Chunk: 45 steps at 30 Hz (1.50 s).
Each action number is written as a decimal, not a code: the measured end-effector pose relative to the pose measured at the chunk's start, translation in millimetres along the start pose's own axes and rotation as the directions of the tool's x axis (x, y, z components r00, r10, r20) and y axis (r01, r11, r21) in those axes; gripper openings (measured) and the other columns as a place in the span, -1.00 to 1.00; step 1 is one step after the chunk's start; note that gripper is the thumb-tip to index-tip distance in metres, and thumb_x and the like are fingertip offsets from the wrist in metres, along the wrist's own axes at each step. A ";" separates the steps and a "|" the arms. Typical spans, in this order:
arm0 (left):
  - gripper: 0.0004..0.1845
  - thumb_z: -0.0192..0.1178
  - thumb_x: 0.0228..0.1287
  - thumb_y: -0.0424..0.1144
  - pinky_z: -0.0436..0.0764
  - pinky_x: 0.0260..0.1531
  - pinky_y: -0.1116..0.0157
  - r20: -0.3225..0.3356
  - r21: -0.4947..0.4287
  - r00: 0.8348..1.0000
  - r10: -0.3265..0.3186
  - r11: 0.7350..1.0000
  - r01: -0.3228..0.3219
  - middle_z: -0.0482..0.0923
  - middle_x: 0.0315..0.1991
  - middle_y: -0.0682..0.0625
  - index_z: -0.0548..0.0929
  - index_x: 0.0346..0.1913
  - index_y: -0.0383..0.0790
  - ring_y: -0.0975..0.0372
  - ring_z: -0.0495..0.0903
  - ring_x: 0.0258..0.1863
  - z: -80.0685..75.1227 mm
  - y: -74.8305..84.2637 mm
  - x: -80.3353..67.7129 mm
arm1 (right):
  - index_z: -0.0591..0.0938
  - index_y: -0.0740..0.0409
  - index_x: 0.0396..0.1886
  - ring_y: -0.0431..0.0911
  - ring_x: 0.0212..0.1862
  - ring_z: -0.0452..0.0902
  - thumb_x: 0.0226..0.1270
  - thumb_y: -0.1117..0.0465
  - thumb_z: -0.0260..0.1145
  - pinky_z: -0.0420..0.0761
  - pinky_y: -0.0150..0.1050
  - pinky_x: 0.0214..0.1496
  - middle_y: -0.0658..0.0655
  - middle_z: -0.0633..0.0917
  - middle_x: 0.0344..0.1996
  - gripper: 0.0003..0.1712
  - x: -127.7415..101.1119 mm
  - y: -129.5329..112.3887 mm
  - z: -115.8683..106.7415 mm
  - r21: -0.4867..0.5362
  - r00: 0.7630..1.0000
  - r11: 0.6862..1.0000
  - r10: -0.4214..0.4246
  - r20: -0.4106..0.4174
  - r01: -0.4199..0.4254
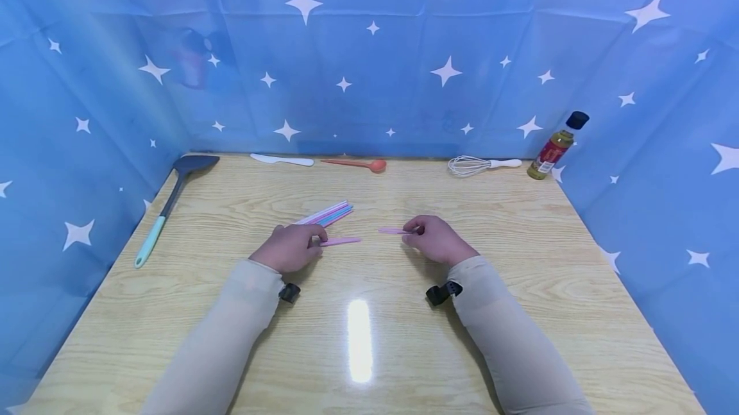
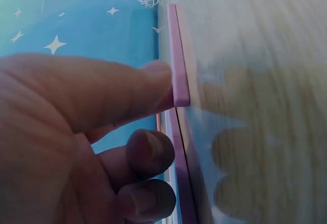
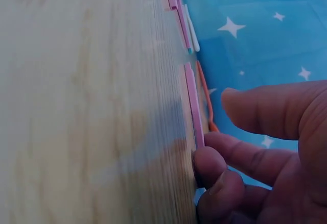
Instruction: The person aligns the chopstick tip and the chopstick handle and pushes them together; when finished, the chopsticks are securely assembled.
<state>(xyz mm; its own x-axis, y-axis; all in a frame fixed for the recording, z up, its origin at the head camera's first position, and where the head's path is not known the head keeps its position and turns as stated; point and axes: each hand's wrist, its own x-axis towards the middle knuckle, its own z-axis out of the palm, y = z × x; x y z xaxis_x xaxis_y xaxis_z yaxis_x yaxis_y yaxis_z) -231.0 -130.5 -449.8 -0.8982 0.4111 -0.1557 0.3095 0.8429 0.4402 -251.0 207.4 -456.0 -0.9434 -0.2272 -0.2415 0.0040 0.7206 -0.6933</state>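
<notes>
Near the middle of the table, my left hand (image 1: 290, 248) pinches the near end of a slim pink stick (image 1: 342, 241). In the left wrist view this stick (image 2: 178, 55) has a squared end and runs just over the tabletop, with the thumb against it. A second pink stick (image 1: 390, 231) lies to the right, its far end under my right hand (image 1: 435, 237). The right wrist view shows curled fingers touching this stick (image 3: 194, 101), while the thumb stands apart from it. Beyond the left hand lies a bundle of white, pink and blue sticks (image 1: 331, 214), partly hidden by that hand.
Along the back edge lie a white knife (image 1: 281, 160), an orange spoon (image 1: 360, 164) and a whisk (image 1: 479, 165). An oil bottle (image 1: 554, 149) stands at the back right corner. A dark spatula with a mint handle (image 1: 167, 206) lies at the left edge.
</notes>
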 end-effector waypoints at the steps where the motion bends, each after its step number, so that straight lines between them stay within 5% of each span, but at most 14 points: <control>1: -0.77 0.26 0.49 -0.20 0.38 0.11 -0.14 0.002 0.000 1.000 -0.001 1.000 0.001 0.56 -0.50 0.13 0.70 0.12 -0.04 0.19 0.47 -0.45 -0.8 1.1 -0.7 | 0.70 0.16 0.16 0.01 -0.16 0.51 0.52 0.08 0.34 0.49 -0.14 -0.11 0.17 0.67 -0.09 -0.64 0.0 0.0 0.5 -0.002 1.000 1.000 -0.007 0.003 0.007; 12: -0.92 0.35 0.43 -0.18 0.40 0.11 -0.18 -0.002 0.075 1.000 -0.022 0.997 0.022 0.56 -0.50 0.14 0.63 -0.15 0.00 0.18 0.46 -0.46 5.0 7.8 1.4 | 0.67 0.14 -0.19 -0.02 -0.31 0.49 0.45 0.30 0.34 0.49 -0.19 -0.28 0.12 0.66 -0.27 -0.98 -5.9 -6.8 4.2 -0.168 1.000 0.986 0.016 -0.007 -0.017; 18: -0.89 0.34 0.43 -0.20 0.41 0.09 -0.20 -0.020 0.092 1.000 -0.019 0.996 0.020 0.61 -0.41 0.15 0.61 -0.26 0.01 0.20 0.50 -0.38 6.8 9.1 2.2 | 0.67 0.10 -0.30 -0.03 -0.35 0.49 0.50 0.26 0.33 0.48 -0.20 -0.31 0.09 0.64 -0.35 -0.89 -7.5 -10.1 5.8 -0.248 1.000 0.969 0.013 0.018 -0.008; 31: -0.88 0.23 0.51 -0.23 0.30 -0.11 0.06 -0.138 -0.044 0.990 0.016 0.999 -0.023 0.45 -0.53 0.08 0.59 -0.27 -0.03 0.19 0.42 -0.49 4.9 4.9 4.0 | 0.64 0.12 -0.27 -0.06 -0.33 0.46 0.51 0.33 0.28 0.48 -0.18 -0.25 0.07 0.62 -0.36 -0.91 -11.6 -18.0 7.4 -0.099 0.986 0.981 -0.166 -0.006 0.165; 45: -0.93 0.26 0.52 -0.21 0.29 -0.13 0.07 -0.165 -0.077 0.986 0.031 0.996 -0.044 0.41 -0.52 0.06 0.59 -0.19 -0.04 0.19 0.38 -0.51 4.9 6.1 5.4 | 0.66 0.11 -0.24 -0.06 -0.36 0.45 0.51 0.32 0.29 0.47 -0.18 -0.30 0.08 0.65 -0.30 -0.92 -13.3 -22.3 5.5 -0.074 0.979 0.977 -0.203 -0.031 0.201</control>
<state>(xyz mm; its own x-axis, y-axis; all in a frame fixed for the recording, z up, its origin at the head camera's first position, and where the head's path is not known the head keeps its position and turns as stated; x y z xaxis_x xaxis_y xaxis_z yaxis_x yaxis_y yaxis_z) -232.4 -121.4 -452.3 -0.9275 0.3738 0.0056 0.3234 0.7948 0.5134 -236.7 190.8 -441.1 -0.9343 -0.3485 -0.0744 -0.2099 0.7070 -0.6754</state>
